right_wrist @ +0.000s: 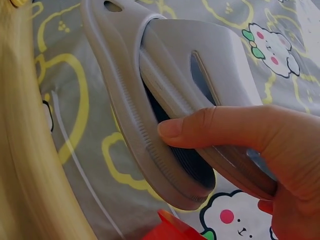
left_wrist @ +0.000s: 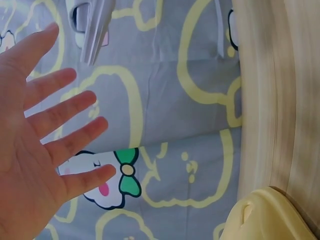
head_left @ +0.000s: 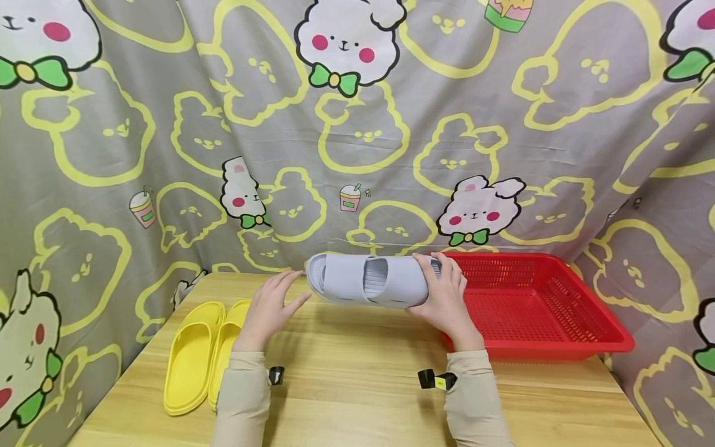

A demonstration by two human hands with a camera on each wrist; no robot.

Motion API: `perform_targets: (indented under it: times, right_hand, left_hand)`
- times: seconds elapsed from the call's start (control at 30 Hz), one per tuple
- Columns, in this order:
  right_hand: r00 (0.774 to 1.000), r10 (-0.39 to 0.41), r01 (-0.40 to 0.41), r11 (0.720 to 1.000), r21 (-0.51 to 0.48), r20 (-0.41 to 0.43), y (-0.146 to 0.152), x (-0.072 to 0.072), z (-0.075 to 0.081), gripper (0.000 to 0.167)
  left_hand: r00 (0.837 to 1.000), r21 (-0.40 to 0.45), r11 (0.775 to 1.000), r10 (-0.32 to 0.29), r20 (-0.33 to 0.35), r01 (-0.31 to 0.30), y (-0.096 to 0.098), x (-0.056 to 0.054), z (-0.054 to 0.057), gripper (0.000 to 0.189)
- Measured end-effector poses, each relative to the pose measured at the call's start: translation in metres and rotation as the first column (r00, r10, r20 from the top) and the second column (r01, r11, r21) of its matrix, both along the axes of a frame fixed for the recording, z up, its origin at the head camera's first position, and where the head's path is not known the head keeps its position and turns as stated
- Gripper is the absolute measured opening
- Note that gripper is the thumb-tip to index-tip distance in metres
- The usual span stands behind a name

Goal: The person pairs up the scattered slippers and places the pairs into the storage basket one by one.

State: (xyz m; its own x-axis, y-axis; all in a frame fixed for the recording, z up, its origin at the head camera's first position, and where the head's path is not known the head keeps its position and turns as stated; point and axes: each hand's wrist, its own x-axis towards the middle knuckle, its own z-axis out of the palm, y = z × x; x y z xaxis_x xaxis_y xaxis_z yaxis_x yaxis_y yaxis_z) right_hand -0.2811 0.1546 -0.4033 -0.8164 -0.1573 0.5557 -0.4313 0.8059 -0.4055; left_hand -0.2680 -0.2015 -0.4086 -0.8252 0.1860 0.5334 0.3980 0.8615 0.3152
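Observation:
A pair of light grey slippers [head_left: 345,279], pressed together one against the other, is held above the far part of the table. My right hand [head_left: 447,301] grips the pair at its right end. In the right wrist view the thumb [right_wrist: 172,128] lies across the side of the slippers [right_wrist: 122,95]. Just left of the pair's other end is my left hand [head_left: 270,308], palm facing inward. The left wrist view shows that hand [left_wrist: 37,160] with fingers spread and nothing in it, and part of the slippers [left_wrist: 98,27] at the top.
A pair of yellow slippers [head_left: 187,369] stands on the left of the wooden table [head_left: 346,397], partly behind the left forearm. On the right is a red perforated plastic basket [head_left: 611,332]. A patterned grey curtain [head_left: 368,180] hangs around the table's back and sides.

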Motion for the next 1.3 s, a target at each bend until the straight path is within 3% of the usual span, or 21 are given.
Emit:
perform_targets:
  times: [1.3]
  right_hand:
    - [0.992,-0.072,0.079,0.995,-0.060,0.101,0.056,0.010,0.010,0.107]
  left_hand:
    - [0.998,-0.008,0.998,-0.057,-0.011,0.057,0.020,-0.005,-0.006,0.048]
